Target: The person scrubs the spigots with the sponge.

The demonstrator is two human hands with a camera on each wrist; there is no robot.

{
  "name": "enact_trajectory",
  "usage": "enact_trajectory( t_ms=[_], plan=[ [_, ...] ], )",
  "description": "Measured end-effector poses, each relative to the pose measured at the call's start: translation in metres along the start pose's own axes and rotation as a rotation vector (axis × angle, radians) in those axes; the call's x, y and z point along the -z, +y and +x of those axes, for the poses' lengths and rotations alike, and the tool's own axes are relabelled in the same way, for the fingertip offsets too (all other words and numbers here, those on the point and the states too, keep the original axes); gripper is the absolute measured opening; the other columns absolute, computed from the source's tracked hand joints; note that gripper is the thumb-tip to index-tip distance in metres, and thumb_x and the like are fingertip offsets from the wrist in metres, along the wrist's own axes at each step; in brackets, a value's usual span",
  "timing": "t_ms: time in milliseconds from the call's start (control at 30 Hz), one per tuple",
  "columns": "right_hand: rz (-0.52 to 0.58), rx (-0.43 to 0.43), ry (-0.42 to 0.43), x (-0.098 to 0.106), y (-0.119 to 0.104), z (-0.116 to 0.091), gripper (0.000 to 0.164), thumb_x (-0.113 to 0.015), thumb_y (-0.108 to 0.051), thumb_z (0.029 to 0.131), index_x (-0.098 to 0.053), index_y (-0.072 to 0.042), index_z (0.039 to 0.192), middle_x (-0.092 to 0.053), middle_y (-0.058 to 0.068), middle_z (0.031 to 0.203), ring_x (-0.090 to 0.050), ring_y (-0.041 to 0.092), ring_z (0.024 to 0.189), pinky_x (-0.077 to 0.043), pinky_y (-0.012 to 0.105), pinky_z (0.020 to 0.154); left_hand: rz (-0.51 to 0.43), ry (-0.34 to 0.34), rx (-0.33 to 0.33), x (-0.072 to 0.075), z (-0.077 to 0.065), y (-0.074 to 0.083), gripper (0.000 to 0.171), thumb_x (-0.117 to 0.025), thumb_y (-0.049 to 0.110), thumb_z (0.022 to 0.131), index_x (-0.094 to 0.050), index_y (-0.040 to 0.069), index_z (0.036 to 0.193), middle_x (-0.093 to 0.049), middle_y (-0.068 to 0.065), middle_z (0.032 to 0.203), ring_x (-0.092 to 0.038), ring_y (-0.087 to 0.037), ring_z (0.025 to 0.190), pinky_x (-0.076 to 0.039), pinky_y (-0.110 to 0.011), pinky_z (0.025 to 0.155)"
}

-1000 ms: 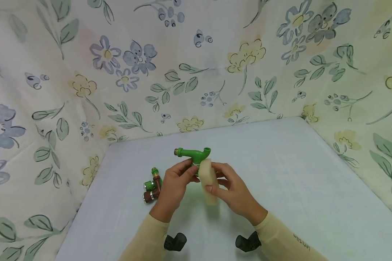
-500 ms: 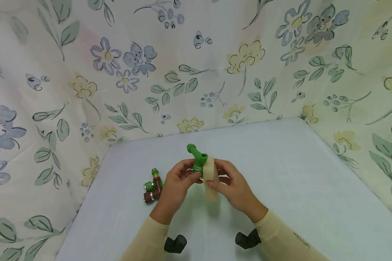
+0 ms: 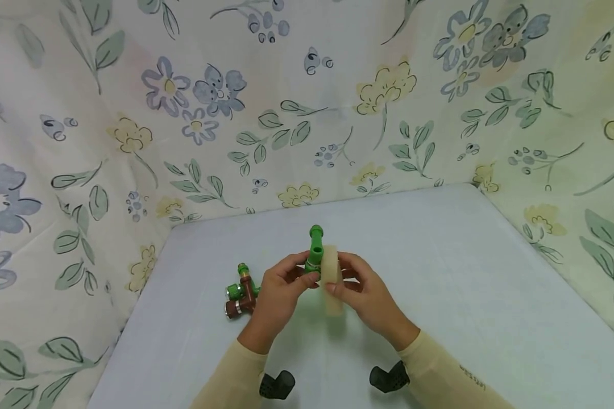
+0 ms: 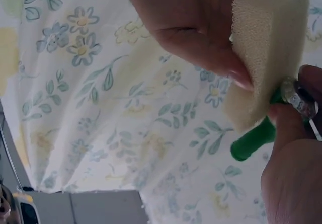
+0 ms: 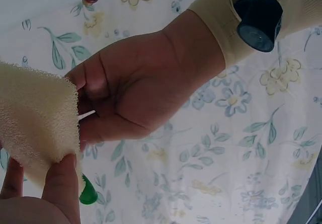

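Observation:
My left hand [image 3: 280,292] grips a green faucet [image 3: 315,241] by its lower end, thumb in front. In the head view the faucet's inlet end points away and its spout opening faces up. My right hand [image 3: 365,292] pinches a cream sponge [image 3: 331,272] between thumb and fingers. The sponge stands on edge and lies against the faucet's right side. In the left wrist view the sponge [image 4: 266,43] touches the green faucet [image 4: 254,141] near its metallic part. The right wrist view has the sponge [image 5: 37,118] covering most of the faucet [image 5: 88,191].
More green and dark red faucets or fittings [image 3: 243,295] lie on the white table [image 3: 440,272], left of my left hand and partly hidden by it. Behind the table hangs a floral cloth [image 3: 266,113]. Black wrist mounts [image 3: 278,384] sit under both sleeves.
The faucet has turned in my left hand: its inlet end pointed left and now points away. The sponge has shifted slightly right and stays in my right hand.

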State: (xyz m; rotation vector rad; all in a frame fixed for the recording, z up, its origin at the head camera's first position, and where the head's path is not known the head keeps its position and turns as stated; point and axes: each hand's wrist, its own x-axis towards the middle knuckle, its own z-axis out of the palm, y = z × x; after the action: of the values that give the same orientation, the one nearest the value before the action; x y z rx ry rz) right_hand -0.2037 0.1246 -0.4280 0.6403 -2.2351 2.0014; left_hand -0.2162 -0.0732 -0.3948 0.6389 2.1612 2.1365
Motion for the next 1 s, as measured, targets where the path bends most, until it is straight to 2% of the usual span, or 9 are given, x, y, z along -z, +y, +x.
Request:
enact_trajectory(
  t_ms=[167,333,500,633,767,933,1000],
  plan=[
    [-0.020,0.066,-0.023,-0.005,-0.026,-0.006,0.055,-0.071,-0.010,0.088,-0.046,-0.016,0.137,-0.050,0.003,0.125,-0.051,0.027,0.109,-0.048,0.046,0.090,-0.013,0.079,0.030,0.006,0.005,-0.017,0.036,-0.065,0.011,0.092,-0.057,0.010,0.128,-0.059,-0.011,0.119,-0.061,-0.030,0.097,-0.054,-0.038,0.081],
    [-0.022,0.089,-0.033,-0.009,-0.037,-0.007,0.056,-0.072,-0.005,0.086,-0.047,-0.011,0.136,-0.051,0.003,0.123,-0.051,0.029,0.108,-0.048,0.047,0.089,-0.031,0.064,0.027,0.008,0.006,-0.026,0.039,-0.068,0.022,0.091,-0.058,0.014,0.127,-0.056,-0.011,0.120,-0.059,-0.029,0.101,-0.053,-0.038,0.084],
    [-0.039,0.059,-0.005,-0.006,-0.024,-0.006,0.055,-0.070,-0.011,0.089,-0.046,-0.016,0.138,-0.050,0.002,0.126,-0.051,0.028,0.110,-0.049,0.045,0.089,-0.023,0.012,0.006,0.007,0.003,-0.023,0.038,-0.069,0.025,0.090,-0.059,0.017,0.126,-0.057,-0.012,0.117,-0.061,-0.031,0.101,-0.053,-0.042,0.086],
    [-0.046,0.008,0.016,0.002,-0.002,0.000,0.047,-0.069,-0.021,0.090,-0.050,-0.026,0.133,-0.050,-0.001,0.125,-0.052,0.025,0.110,-0.049,0.042,0.089,0.060,-0.026,-0.003,0.008,0.000,-0.019,0.033,-0.066,0.023,0.092,-0.061,0.020,0.125,-0.060,-0.009,0.112,-0.060,-0.027,0.103,-0.052,-0.040,0.087],
    [-0.054,-0.027,0.015,0.010,0.011,0.003,0.042,-0.070,-0.026,0.090,-0.053,-0.027,0.128,-0.051,0.000,0.122,-0.053,0.023,0.109,-0.048,0.043,0.090,0.146,-0.043,-0.022,0.010,-0.001,-0.017,0.030,-0.064,0.019,0.094,-0.061,0.022,0.123,-0.062,-0.004,0.111,-0.059,-0.025,0.101,-0.052,-0.041,0.084],
    [-0.056,-0.032,-0.012,0.010,0.006,0.001,0.042,-0.070,-0.019,0.090,-0.054,-0.023,0.128,-0.051,0.003,0.121,-0.052,0.026,0.109,-0.047,0.047,0.091,0.310,-0.013,-0.051,0.014,-0.001,-0.013,0.028,-0.073,0.029,0.087,-0.066,0.026,0.114,-0.064,0.005,0.105,-0.057,-0.018,0.099,-0.049,-0.043,0.080],
    [-0.064,-0.010,-0.022,0.009,-0.001,0.000,0.043,-0.069,-0.013,0.090,-0.054,-0.020,0.129,-0.051,0.005,0.120,-0.051,0.028,0.109,-0.047,0.049,0.090,0.381,0.010,-0.071,0.015,0.000,-0.011,0.033,-0.077,0.033,0.083,-0.065,0.029,0.114,-0.064,0.007,0.103,-0.057,-0.015,0.097,-0.049,-0.043,0.079]
  ],
)
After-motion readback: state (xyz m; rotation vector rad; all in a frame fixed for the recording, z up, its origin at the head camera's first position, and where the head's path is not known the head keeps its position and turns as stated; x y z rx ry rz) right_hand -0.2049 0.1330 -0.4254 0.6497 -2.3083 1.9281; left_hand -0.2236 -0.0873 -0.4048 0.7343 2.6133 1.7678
